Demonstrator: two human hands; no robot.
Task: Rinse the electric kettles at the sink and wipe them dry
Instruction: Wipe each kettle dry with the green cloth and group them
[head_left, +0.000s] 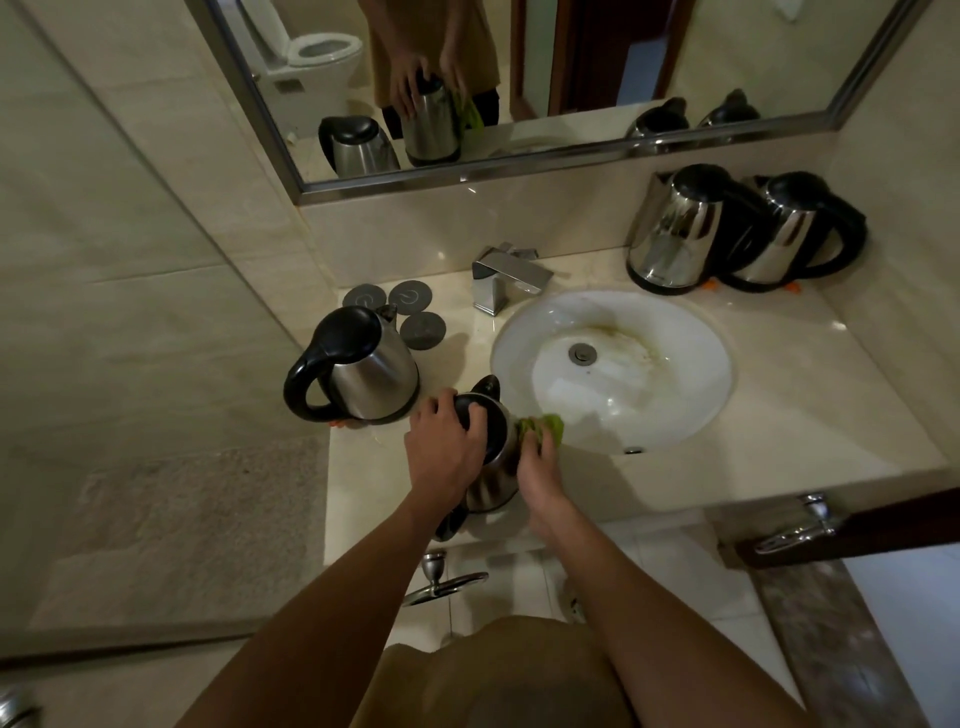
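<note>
Both forearms reach forward over the worktop (810, 415) edge to a steel kettle (496, 467) standing just left of the sink (675, 332). Left hand (441, 447) curls over its black lid, gripping the top; right hand (540, 462) presses a green cloth (545, 427) against the kettle's side, fingers bent round the cloth. A second kettle (363, 364) stands just to the left, near three round bases (410, 312). Behind the basin sits the tap (506, 280); two more kettles (737, 234) stand touching at the far right, below the mirror (519, 78).
</note>
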